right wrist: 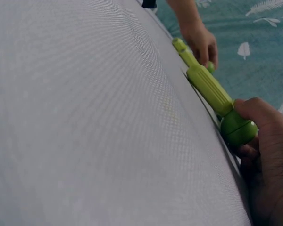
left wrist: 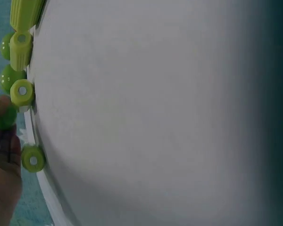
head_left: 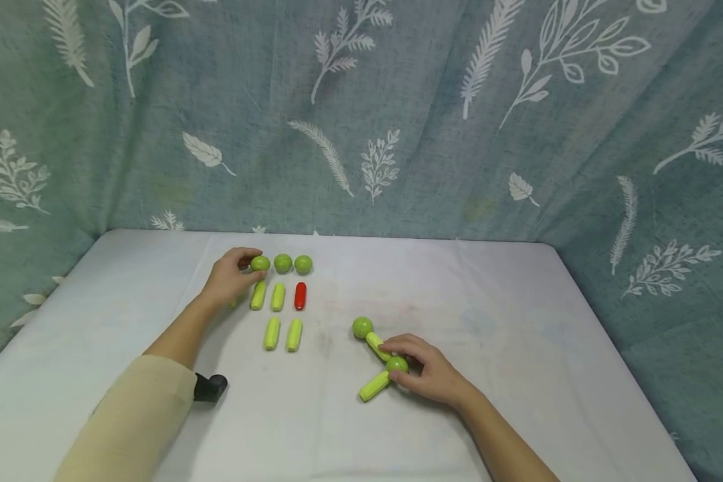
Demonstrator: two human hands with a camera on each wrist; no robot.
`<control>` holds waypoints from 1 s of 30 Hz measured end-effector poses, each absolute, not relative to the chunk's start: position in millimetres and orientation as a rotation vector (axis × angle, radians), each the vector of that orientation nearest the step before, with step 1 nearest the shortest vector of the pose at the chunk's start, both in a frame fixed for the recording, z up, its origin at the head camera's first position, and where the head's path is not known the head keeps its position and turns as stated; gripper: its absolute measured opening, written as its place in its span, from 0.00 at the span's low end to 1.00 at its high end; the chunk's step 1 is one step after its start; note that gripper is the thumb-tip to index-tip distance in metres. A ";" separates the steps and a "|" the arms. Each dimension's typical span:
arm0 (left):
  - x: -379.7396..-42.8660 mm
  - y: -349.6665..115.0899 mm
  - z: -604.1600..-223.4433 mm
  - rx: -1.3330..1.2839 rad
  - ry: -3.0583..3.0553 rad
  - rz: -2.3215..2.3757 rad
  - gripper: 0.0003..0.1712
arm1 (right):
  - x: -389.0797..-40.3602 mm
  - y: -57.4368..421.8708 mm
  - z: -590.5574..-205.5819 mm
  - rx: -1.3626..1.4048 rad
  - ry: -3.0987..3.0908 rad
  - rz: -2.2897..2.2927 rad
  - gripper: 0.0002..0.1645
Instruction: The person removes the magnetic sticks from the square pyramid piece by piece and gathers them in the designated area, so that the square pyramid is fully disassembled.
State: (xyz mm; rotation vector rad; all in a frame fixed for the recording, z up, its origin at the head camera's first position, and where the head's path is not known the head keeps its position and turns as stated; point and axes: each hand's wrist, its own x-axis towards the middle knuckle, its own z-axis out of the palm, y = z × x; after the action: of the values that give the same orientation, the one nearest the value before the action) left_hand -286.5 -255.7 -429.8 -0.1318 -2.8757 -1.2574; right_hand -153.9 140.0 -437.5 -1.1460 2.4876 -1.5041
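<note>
At the back left of the table, my left hand [head_left: 231, 276] pinches a green ball [head_left: 260, 263] between thumb and fingers. Two more green balls [head_left: 283, 263] sit just right of it. My right hand [head_left: 424, 369] grips another green ball [head_left: 397, 364], with its thumb on the near side. From that ball two yellow-green ribbed rods [head_left: 375, 386] spread in a V, and the far rod ends at a further green ball [head_left: 362, 327]. In the right wrist view a rod [right wrist: 209, 89] runs out from the gripped ball [right wrist: 238, 128].
Several loose yellow-green rods [head_left: 278, 296] and one red rod [head_left: 300, 296] lie in two rows in front of the back balls. The left forearm partly hides one rod. A black object [head_left: 211, 387] shows beside the left sleeve. A patterned cloth [head_left: 361, 120] hangs behind the white table [head_left: 458, 288].
</note>
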 end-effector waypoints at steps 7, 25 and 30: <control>-300.0 -250.2 -436.6 0.034 -2.860 -1.258 0.28 | -153.4 138.4 -438.0 -1.191 2.486 -1.511 0.23; -280.4 -255.0 -420.2 0.064 -2.846 -1.123 0.36 | -159.7 144.2 -450.5 -1.151 2.501 -1.505 0.24; -260.1 -249.0 -418.2 -0.115 -2.818 -1.048 0.32 | -156.7 142.4 -443.7 -1.144 2.494 -1.505 0.23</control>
State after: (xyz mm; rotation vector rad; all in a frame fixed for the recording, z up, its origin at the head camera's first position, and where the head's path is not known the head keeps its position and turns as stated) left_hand -260.1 -249.0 -418.2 -0.1154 -2.8182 -1.0484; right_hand -156.7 142.4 -443.7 -1.1437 2.4943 -1.5055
